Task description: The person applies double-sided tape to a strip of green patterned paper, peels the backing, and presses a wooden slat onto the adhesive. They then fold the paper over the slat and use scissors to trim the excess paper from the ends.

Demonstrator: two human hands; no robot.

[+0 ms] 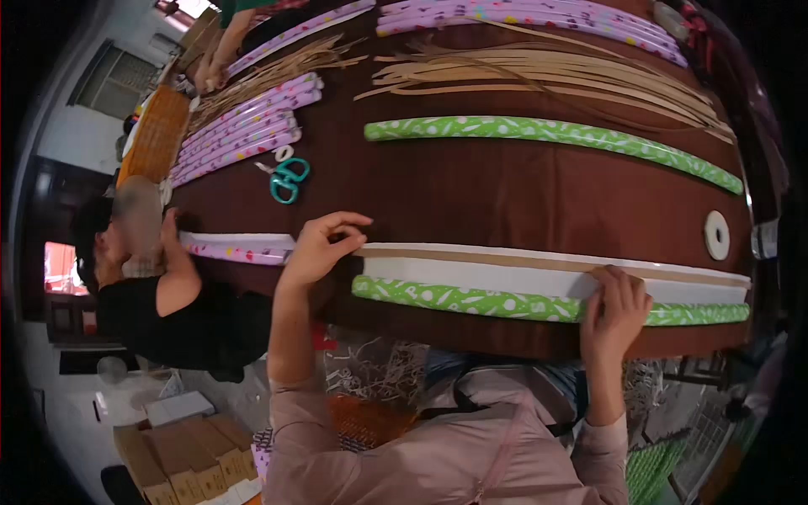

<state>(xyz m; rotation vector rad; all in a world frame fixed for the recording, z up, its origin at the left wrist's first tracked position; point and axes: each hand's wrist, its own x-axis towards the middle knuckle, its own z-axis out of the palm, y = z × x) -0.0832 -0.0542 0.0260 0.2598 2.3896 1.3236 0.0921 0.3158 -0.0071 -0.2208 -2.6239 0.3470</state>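
Observation:
In front of me lies a partly unrolled green patterned wrapping paper roll [471, 300], its white inner side [488, 276] facing up. Along that white side runs a flat brown strip [505, 259]. My left hand [324, 248] is at the paper's left end; its thumb is close to the corner and the fingertips are apart from the thumb. My right hand [619, 299] rests over the roll towards the right, fingers bent onto the paper and strip. What is under its fingertips is hidden.
A rolled green tube [547, 135], brown strips [547, 76], purple patterned rolls [244, 135], teal scissors [289, 180] and a white tape roll [717, 236] lie on the brown-covered table [471, 185]. A co-worker [177, 295] sits at left beside a purple roll [244, 251]; another person's arms [223, 50] show behind.

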